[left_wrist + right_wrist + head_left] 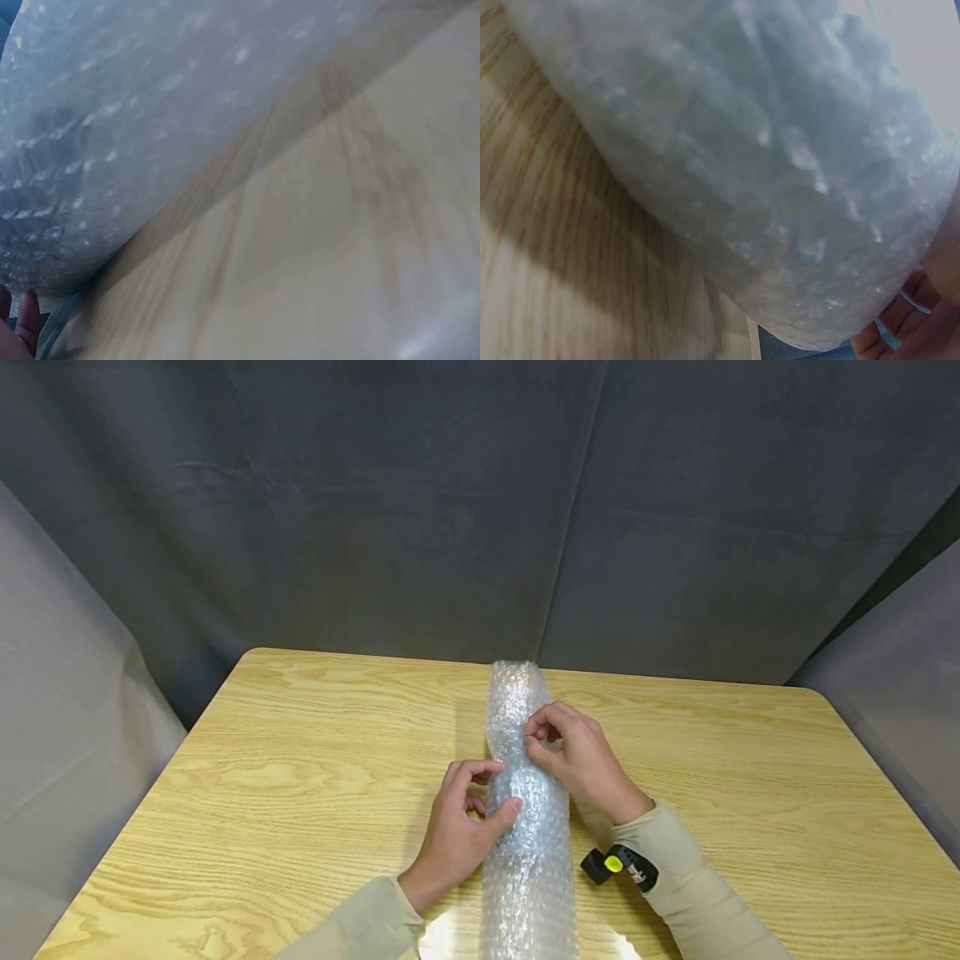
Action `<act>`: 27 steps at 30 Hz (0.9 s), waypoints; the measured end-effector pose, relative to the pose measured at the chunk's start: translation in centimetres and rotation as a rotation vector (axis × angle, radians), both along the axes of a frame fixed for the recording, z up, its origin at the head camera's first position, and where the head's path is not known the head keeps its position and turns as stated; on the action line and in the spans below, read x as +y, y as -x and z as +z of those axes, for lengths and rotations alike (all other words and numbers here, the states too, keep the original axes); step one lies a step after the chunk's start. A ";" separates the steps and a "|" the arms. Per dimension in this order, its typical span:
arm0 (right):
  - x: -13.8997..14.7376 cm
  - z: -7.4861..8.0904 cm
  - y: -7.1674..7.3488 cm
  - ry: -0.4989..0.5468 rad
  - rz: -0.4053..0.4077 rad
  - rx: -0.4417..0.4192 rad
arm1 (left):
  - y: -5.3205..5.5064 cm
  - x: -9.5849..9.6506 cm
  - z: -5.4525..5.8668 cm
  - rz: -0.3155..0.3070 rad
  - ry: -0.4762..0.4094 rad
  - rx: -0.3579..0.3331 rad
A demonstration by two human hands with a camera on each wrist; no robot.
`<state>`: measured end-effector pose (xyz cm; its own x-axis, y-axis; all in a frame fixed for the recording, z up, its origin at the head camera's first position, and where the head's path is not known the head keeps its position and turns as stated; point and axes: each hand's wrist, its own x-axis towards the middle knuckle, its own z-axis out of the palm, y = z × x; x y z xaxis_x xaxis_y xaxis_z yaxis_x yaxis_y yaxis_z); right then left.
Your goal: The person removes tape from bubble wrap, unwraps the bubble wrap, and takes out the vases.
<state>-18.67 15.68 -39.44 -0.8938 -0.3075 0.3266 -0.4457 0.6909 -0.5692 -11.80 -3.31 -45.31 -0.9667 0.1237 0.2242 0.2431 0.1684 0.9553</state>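
A long bundle of clear bubble wrap (528,893) lies lengthwise on the table, with a bluish middle part; what is inside cannot be made out. On its left side my left hand (461,835) rests with thumb and forefinger apart, their tips against the wrap. Farther up the bundle, my right hand (581,752) pinches the bubble wrap at its right edge between thumb and forefinger. The left wrist view shows the side of the wrap (150,97) and fingertips (28,319) beside it. In the right wrist view, curled fingers (904,319) are at the wrap's far end.
The wood-grain table (300,760) extends to both sides of the bundle. A dark grey curtain (420,527) hangs behind it, with pale grey cloth (60,735) at the left and right. A black strap device with a yellow spot (613,863) is on the right wrist.
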 end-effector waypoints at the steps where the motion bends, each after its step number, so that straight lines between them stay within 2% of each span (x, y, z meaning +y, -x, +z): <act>1: 0.0 0.0 0.0 0.000 0.001 0.000 | 0.0 0.0 0.0 0.000 0.000 0.000; 27: 0.1 -0.3 0.1 -0.008 0.033 0.074 | 0.1 -0.1 -0.1 -0.004 0.007 0.004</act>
